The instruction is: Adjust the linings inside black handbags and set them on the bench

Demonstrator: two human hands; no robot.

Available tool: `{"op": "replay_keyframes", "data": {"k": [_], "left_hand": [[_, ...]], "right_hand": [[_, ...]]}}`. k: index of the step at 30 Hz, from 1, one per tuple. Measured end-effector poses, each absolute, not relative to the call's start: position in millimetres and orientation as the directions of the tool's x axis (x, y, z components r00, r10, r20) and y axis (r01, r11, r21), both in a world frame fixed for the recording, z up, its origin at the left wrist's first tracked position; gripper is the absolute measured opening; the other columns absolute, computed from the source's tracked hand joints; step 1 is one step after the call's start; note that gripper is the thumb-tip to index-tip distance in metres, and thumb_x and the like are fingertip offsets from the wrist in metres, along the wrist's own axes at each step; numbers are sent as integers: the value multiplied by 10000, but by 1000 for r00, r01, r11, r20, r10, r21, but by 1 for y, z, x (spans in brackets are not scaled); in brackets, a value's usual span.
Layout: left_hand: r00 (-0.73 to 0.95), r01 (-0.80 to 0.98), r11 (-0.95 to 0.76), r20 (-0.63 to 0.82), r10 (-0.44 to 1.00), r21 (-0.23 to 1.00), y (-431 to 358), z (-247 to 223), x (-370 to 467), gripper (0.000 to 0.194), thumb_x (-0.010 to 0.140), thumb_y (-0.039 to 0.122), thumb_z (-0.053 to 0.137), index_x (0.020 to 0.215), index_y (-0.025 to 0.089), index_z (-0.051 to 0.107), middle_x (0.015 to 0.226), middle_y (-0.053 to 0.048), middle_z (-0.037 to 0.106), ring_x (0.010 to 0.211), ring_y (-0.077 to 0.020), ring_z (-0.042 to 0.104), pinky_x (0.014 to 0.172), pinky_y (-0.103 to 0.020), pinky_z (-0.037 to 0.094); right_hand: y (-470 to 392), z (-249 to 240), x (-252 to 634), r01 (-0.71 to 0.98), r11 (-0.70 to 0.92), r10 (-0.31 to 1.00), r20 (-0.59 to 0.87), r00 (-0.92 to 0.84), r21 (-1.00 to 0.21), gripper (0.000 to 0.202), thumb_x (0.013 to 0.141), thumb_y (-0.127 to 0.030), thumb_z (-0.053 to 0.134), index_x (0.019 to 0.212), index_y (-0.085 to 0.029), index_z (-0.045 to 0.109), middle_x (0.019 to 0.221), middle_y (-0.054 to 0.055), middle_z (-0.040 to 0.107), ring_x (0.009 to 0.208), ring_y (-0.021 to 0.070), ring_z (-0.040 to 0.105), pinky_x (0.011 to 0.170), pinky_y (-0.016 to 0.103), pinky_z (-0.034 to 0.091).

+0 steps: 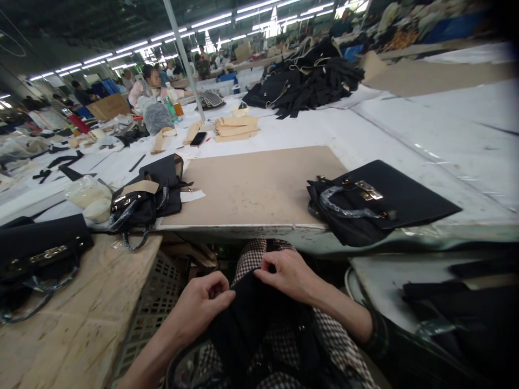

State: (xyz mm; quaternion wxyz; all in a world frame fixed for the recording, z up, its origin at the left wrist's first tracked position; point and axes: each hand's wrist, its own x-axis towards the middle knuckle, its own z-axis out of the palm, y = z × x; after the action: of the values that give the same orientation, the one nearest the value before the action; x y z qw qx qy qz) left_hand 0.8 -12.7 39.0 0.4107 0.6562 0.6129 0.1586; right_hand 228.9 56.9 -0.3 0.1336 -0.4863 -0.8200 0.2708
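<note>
The left hand (pixel 205 302) and right hand (pixel 286 273), thumbs and fingers curled nearly together, pinch the edges of a black bag (pixel 253 319) on the person's checkered lap (pixel 344 346).

Both hands (pixel 205 302) (pixel 286 273) hover low, thumbs and index fingers nearly pinched together.

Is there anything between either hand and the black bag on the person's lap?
Nothing visible is in the way. The left hand and right hand are both at the upper edge of the black bag. The table lies beyond them, not between.
</note>
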Motion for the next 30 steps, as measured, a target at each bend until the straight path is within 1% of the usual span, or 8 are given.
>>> {"op": "replay_keyframes", "data": {"k": [3, 6, 10, 13, 17, 22, 26, 30], "left_hand": [[316, 739, -62, -265, 911, 671, 9, 45, 13, 228, 904, 313, 517, 896, 204, 717, 789, 10, 668, 740, -153, 578, 663, -221, 385], [357, 799, -167, -232, 905, 577, 24, 44, 29, 259, 889, 259, 494, 798, 190, 727, 811, -15, 695, 772, -167, 608, 696, -235, 383], [333, 817, -133, -271, 903, 561, 19, 39, 28, 272, 857, 235, 482, 705, 176, 700, 714, -3, 643, 694, -151, 578, 627, -233, 354], [271, 804, -43, -302, 914, 593, 0, 40, 8, 282, 852, 229, 472, 702, 178, 705, 732, 1, 610, 718, -147, 571, 635, -230, 359], [240, 743, 55, -342, 908, 667, -21, 48, -14, 292, 846, 183, 456, 867, 205, 746, 872, -5, 635, 845, -157, 596, 731, -222, 406], [299, 766, -67, -262, 918, 639, -8, 50, 5, 323, 817, 169, 532, 1085, 233, 700, 1027, -15, 672, 930, -180, 592, 790, -243, 413], [402, 742, -192, -197, 894, 643, 23, 34, 32, 127, 805, 233, 633, 904, 191, 701, 861, -5, 681, 800, -170, 590, 697, -246, 385], [418, 687, -116, -260, 871, 717, 38, 16, 31, 86, 797, 252, 657, 790, 168, 671, 704, 25, 623, 666, -136, 531, 594, -229, 342]], "right_hand": [[55, -1, 227, 731, 395, 870, -29, -493, -556, 225, 844, -358, 626, 671, -215, 642, 664, -1, 692, 672, 178, 632, 648, 280, 350], [53, -3, 228, 734, 397, 873, -20, -488, -551, 223, 849, -364, 620, 683, -218, 650, 669, 1, 697, 676, 180, 636, 638, 280, 342], [52, -3, 233, 736, 363, 879, -53, -475, -572, 211, 848, -346, 621, 683, -220, 659, 661, -4, 695, 666, 172, 635, 639, 274, 345], [51, -1, 236, 747, 349, 881, -75, -467, -566, 207, 844, -347, 628, 680, -226, 666, 666, -6, 696, 686, 180, 639, 640, 279, 334], [48, 2, 235, 759, 376, 873, -71, -483, -532, 210, 848, -366, 631, 691, -232, 671, 686, -1, 701, 709, 197, 636, 612, 292, 290], [45, 3, 223, 749, 406, 864, -47, -501, -524, 208, 861, -353, 629, 708, -218, 665, 710, 10, 707, 714, 195, 630, 617, 291, 293], [48, 3, 226, 722, 418, 853, -36, -521, -551, 170, 862, -323, 643, 732, -216, 667, 705, -2, 696, 700, 185, 627, 610, 282, 313], [54, 0, 255, 570, 457, 792, 22, -610, -683, 175, 843, -323, 708, 730, -207, 643, 914, -14, 714, 829, 173, 643, 732, 266, 407]]}}
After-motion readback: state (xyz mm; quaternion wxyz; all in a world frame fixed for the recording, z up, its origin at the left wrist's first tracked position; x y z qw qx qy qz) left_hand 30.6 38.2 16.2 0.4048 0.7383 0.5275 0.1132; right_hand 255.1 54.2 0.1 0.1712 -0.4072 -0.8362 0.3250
